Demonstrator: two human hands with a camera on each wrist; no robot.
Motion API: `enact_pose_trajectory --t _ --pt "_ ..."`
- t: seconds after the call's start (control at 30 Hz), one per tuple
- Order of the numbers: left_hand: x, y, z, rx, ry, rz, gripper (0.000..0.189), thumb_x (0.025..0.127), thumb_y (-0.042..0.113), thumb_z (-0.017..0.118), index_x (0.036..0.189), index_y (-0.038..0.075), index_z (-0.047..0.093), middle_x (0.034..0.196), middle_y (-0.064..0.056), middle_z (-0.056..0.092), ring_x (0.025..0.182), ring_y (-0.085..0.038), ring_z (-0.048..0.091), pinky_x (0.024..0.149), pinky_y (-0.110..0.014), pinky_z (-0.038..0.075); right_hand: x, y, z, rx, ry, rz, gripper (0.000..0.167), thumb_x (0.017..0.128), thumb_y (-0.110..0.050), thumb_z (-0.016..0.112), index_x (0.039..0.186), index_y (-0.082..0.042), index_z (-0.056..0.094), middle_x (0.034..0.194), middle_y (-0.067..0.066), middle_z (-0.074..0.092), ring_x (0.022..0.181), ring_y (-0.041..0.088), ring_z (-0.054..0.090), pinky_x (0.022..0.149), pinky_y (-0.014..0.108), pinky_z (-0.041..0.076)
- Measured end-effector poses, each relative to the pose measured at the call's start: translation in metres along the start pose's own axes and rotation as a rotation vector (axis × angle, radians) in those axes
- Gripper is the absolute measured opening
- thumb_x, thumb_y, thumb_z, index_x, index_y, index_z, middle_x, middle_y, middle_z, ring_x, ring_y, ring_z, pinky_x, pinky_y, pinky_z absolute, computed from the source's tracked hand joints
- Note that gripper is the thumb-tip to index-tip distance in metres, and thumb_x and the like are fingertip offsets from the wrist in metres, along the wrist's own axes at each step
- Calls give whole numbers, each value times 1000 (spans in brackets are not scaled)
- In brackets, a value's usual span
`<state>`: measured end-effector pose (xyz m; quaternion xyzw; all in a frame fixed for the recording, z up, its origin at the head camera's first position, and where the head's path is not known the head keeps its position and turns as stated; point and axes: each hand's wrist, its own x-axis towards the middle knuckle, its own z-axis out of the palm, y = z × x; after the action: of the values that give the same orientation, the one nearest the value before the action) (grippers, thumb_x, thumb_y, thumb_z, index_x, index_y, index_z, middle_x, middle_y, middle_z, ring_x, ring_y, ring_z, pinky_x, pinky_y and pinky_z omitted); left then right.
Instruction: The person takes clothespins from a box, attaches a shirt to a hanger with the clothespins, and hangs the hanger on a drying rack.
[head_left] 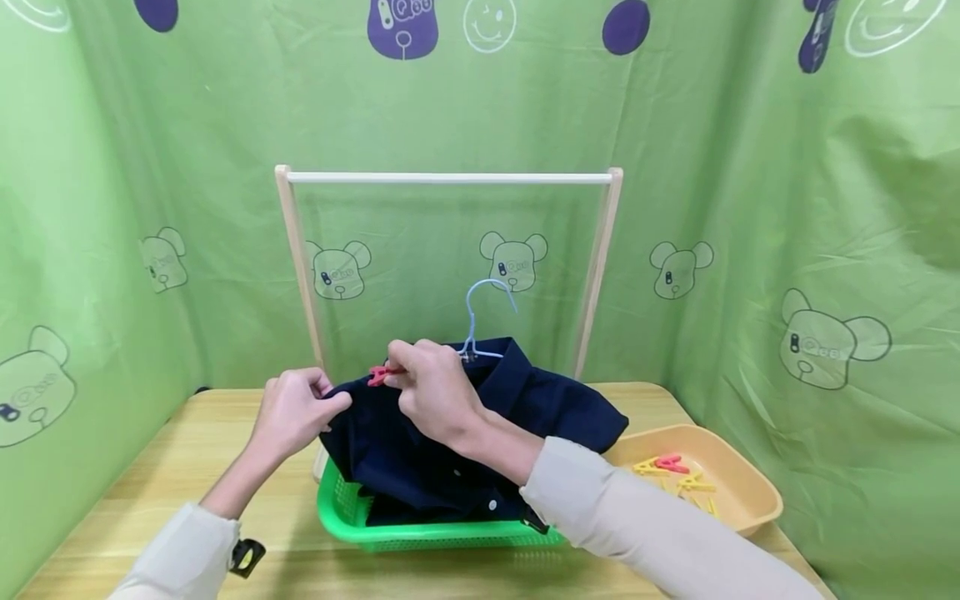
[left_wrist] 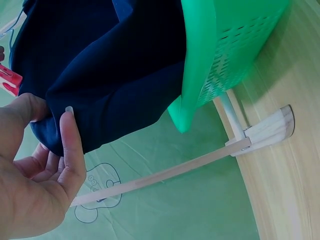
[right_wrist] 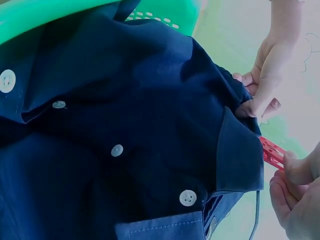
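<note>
Pinching a red clothespin [head_left: 380,376] between thumb and fingers, the right hand [head_left: 435,392] works at the left shoulder edge of a navy button-up shirt [head_left: 431,471]; whether the pin's tips have closed on the cloth is hard to tell. The left hand [head_left: 291,410] pinches the shirt farther left along that edge, some fingers hidden behind fabric. The shirt lies in and over a green plastic basket [head_left: 442,534], whose right end is hidden by shirt and sleeve. A light-blue wire hanger [head_left: 472,323] shows its hook above the collar, the rest mostly inside the shirt. Right of the basket on the bench [head_left: 285,525], an orange tray [head_left: 742,492] holds yellow and red pins, partly blocked by the right sleeve. Beyond stands a wooden-framed rack [head_left: 450,177], its right foot hidden.
</note>
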<state>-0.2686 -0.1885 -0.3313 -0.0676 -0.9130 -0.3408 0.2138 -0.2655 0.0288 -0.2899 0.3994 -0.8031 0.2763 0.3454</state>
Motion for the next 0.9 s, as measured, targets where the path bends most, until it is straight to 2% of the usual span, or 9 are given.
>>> enact_pose_trajectory --t 0.5,0.73,0.9 --pt "2 -2 0 11 7 23 14 79 18 68 69 12 60 54 4 63 47 -8 63 47 -28 44 7 -4 7 -106 -58 -60 22 81 4 74 76 -9 58 71 0 65 68 17 59 65 32 51" --pt "3 -3 0 2 1 26 16 80 18 69 70 11 59 54 4 63 47 -7 64 47 -28 44 8 -7 8 -173 -95 -92 20 79 6 73 80 -8 59 72 1 63 71 20 60 69 33 51" --pt "4 -3 0 -11 -7 21 16 80 18 69 70 10 60 54 3 63 47 -8 64 46 -27 44 8 -7 11 -215 -95 -132 24 75 9 71 77 -9 55 67 -2 58 68 19 57 71 33 49"
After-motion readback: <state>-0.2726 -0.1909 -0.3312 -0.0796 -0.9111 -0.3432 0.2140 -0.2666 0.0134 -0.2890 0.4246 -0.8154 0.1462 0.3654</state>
